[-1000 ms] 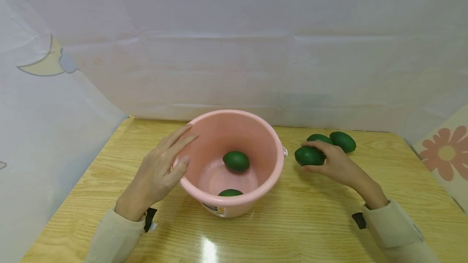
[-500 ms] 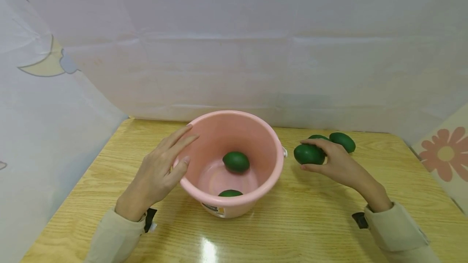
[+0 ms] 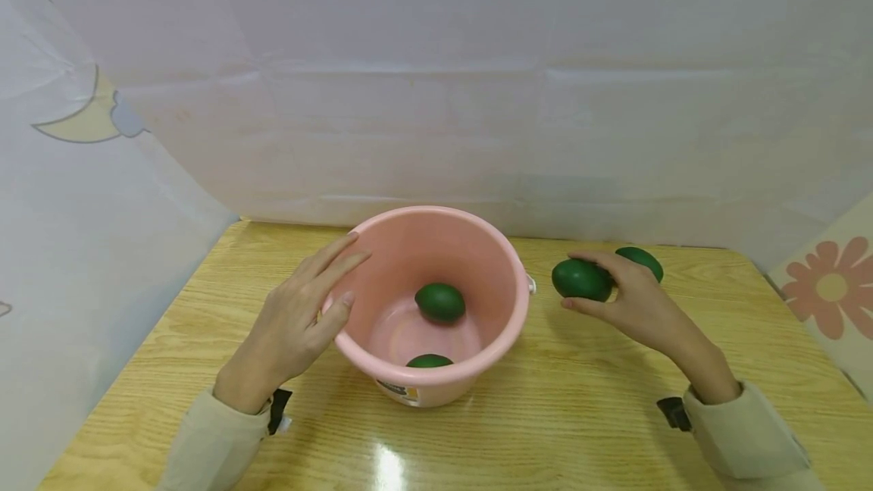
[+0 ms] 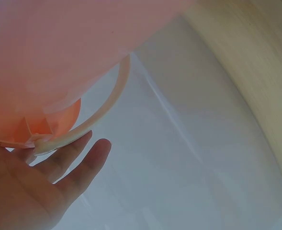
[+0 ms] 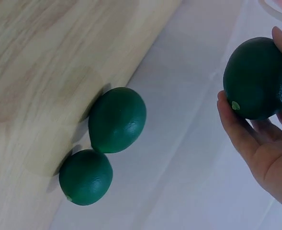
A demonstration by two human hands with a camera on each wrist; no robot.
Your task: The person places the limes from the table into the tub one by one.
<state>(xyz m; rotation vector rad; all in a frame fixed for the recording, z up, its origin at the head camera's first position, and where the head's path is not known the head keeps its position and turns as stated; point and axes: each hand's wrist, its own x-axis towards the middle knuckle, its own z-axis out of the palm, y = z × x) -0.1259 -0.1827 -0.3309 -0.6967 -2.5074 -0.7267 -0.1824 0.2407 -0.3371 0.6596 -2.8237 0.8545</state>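
We are seeing the right hand (image 3: 630, 301) holding a green lime (image 3: 581, 279) in its grip, just above the counter (image 3: 546, 415). The left hand (image 3: 293, 324) is resting against the pink bucket (image 3: 477, 370), its grip wide with fingers straight.

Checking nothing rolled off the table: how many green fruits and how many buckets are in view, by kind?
Green fruits: 5, namely two in the pink bucket at and, one in the right hand at, two on the table at and.
Pink buckets: 1.
Total: 6.
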